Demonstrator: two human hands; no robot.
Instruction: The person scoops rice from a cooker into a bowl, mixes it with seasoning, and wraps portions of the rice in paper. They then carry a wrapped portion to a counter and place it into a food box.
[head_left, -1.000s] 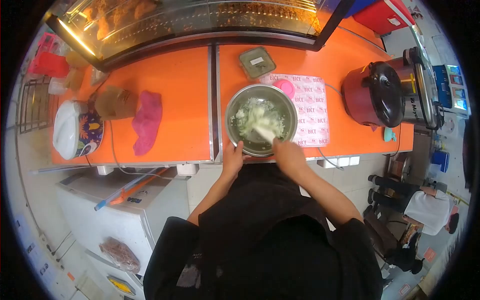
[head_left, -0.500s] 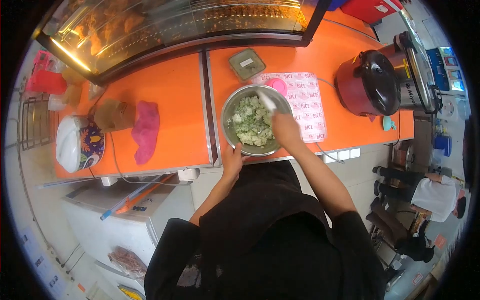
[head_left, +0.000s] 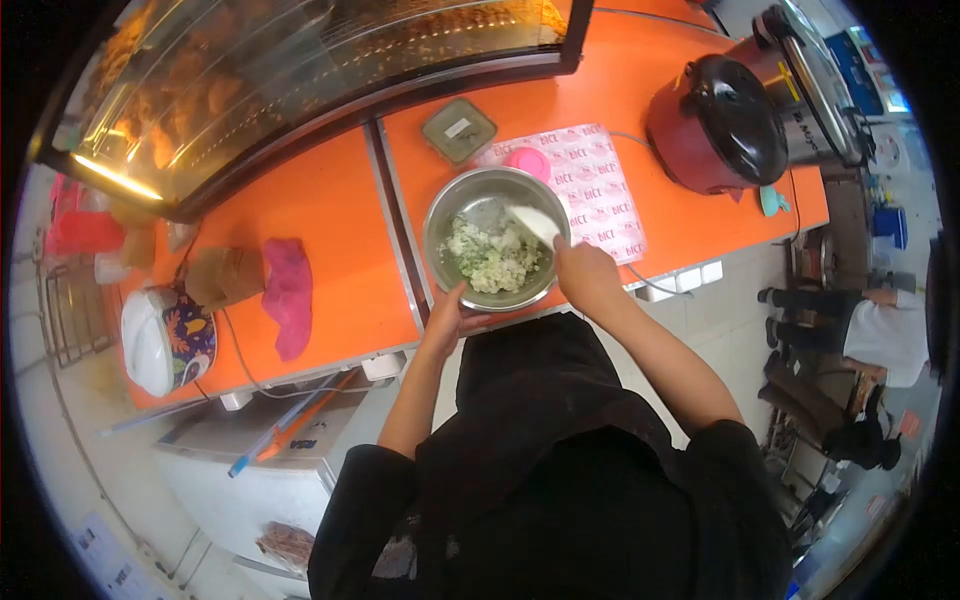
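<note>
there were two hands [head_left: 448, 318] [head_left: 588, 277], one bowl [head_left: 485, 188], one spatula [head_left: 535, 222], one pink lid [head_left: 530, 163], one tub [head_left: 450, 142], two cookers [head_left: 690, 130] [head_left: 800, 115], one cloth [head_left: 285, 300], one paper bag [head_left: 228, 278], one display case [head_left: 577, 40] and two other people [head_left: 885, 340] [head_left: 848, 440].

Just above the centre of the frame, we see a round steel bowl [head_left: 465, 198], open side up, a clumpy, green-flecked white mixture [head_left: 492, 262] heaped low inside and a pale paddle [head_left: 537, 223] slanting across its right side.
</note>
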